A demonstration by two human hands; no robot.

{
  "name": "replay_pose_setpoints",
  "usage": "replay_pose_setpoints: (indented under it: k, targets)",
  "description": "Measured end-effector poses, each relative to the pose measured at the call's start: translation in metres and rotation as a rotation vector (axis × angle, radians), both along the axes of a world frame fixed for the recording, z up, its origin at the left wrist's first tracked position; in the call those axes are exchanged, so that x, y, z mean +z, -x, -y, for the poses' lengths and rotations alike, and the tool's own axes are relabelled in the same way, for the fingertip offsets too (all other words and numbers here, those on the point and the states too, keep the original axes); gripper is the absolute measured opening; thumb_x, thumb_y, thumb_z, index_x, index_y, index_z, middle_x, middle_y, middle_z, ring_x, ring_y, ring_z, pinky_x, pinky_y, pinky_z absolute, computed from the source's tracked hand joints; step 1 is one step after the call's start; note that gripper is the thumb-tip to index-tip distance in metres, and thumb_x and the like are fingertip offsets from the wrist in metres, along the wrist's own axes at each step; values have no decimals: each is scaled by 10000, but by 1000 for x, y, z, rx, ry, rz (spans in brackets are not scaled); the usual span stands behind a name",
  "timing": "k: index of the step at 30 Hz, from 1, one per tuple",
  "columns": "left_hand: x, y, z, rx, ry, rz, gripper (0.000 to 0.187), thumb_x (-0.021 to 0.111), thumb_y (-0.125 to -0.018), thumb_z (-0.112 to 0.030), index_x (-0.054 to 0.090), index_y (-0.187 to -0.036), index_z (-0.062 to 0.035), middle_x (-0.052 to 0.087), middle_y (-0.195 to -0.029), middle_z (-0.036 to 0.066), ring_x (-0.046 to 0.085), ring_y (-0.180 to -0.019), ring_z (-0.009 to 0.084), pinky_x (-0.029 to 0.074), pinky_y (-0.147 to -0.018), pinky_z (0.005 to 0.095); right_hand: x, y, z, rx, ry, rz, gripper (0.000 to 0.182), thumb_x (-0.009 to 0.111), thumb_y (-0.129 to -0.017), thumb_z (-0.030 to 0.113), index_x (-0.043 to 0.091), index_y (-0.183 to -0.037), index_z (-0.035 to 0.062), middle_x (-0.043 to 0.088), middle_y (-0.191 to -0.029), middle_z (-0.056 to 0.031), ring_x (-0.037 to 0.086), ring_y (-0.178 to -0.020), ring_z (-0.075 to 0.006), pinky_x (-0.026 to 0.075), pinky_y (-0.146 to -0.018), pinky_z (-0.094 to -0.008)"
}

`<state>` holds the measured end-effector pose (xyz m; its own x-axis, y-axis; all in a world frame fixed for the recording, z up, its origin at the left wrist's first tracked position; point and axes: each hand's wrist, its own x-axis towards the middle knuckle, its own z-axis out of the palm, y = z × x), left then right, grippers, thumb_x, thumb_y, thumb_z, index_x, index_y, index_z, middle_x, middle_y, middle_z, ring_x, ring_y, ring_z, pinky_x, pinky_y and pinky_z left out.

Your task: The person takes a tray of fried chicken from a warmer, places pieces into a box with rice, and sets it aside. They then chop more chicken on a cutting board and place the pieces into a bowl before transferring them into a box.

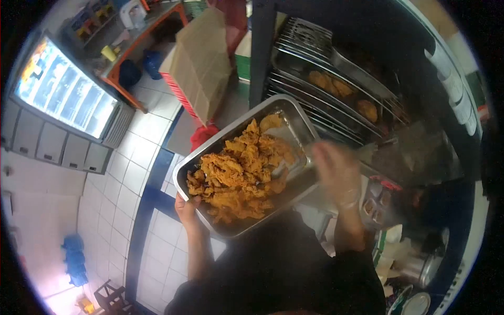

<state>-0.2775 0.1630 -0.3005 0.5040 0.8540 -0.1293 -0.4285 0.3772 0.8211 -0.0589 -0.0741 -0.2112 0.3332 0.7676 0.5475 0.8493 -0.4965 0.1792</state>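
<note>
A deep rectangular metal tray point(298, 176) is held out in front of my body, tilted in view. Pieces of golden-brown fried food point(231, 168), like breaded chicken, are heaped over its left and middle part. My left hand point(186, 210) grips the tray at its lower left corner, with the thumb over the rim. My right hand point(336, 170) is at the tray's right end, overlapping the rim in this view. Motion smears its fingers.
Ahead on the right stands an open dark cabinet with wire racks point(299, 44) and a few browned pieces point(331, 84) on a shelf. Stacked cartons point(197, 65) stand beyond the tray. A lit display fridge point(68, 89) is at the left. Pots point(420, 270) are at the lower right.
</note>
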Motion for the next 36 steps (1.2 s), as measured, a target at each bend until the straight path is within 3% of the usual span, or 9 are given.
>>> replay_pose_setpoints:
  k: [3, 8, 10, 13, 22, 27, 31, 34, 36]
  targets:
    - [-23, 5, -16, -138, 6, -87, 432, 672, -728, -58, 578, -1144, 11, 680, -1052, 101, 662, -906, 190, 522, -832, 306, 3, 45, -28, -396, 150, -586, 293, 624, -904, 283, 657, -1044, 28, 667, -882, -160, 668, -818, -328, 545, -759, -447]
    - [-3, 2, -38, -412, 136, -123, 330, 691, -764, -51, 599, -1077, -3, 680, -970, 70, 649, -840, 147, 526, -767, 283, 2, 84, -48, -647, 218, -675, 348, 642, -864, 318, 636, -1067, 36, 669, -894, -201, 672, -803, -363, 548, -747, -468]
    - [-12, 4, -49, -540, 161, -223, 473, 634, -730, -73, 561, -1183, 41, 664, -1085, 121, 663, -949, 235, 538, -863, 349, 8, 99, -49, -764, 154, -779, 337, 646, -857, 308, 637, -1059, 38, 670, -888, -208, 672, -805, -373, 549, -749, -469]
    - [-18, -5, -69, -665, 211, -64, 272, 583, -789, -3, 598, -1061, -9, 679, -975, 97, 655, -849, 156, 541, -798, 306, 16, 129, -50, -974, 86, -797, 288, 646, -847, 278, 643, -1006, 38, 677, -879, -202, 674, -843, -384, 544, -764, -474]
    - [-30, -10, -67, -901, 261, -247, 222, 529, -786, 45, 588, -987, -27, 682, -960, 91, 663, -828, 175, 564, -755, 337, 49, 168, -34, -1095, 236, -950, 300, 565, -907, 308, 676, -948, 32, 689, -958, -203, 677, -875, -377, 538, -789, -480]
    - [-93, -37, -16, -914, -8, -265, 410, 558, -938, -215, 523, -1287, -2, 612, -1161, 122, 618, -1015, 246, 528, -857, 357, 17, 144, 66, -1044, 46, -960, 365, 548, -921, 365, 659, -905, 18, 681, -922, -211, 675, -866, -368, 537, -774, -472]
    - [-105, -65, 69, -912, 95, -152, 461, 508, -1007, -308, 480, -1377, -33, 571, -1290, 120, 568, -1162, 270, 486, -982, 366, 14, 116, 175, -906, -39, -744, 232, 576, -893, 266, 658, -964, 61, 683, -906, -168, 667, -841, -370, 529, -763, -473]
    - [-123, -75, 104, -913, -158, -216, 496, 618, -917, -346, 507, -1293, -42, 582, -1196, 119, 620, -1030, 256, 557, -846, 438, 61, 109, 230, -837, -303, -534, 317, 577, -913, 355, 673, -932, 53, 666, -865, -197, 647, -842, -395, 501, -765, -488]
    - [-173, -104, 104, -825, 103, -183, 419, 597, -893, -238, 521, -1255, -41, 581, -1185, 113, 615, -1026, 258, 555, -850, 445, 114, 96, 255, -708, -575, -318, 270, 604, -910, 306, 687, -919, 49, 665, -851, -184, 638, -800, -390, 495, -736, -475]
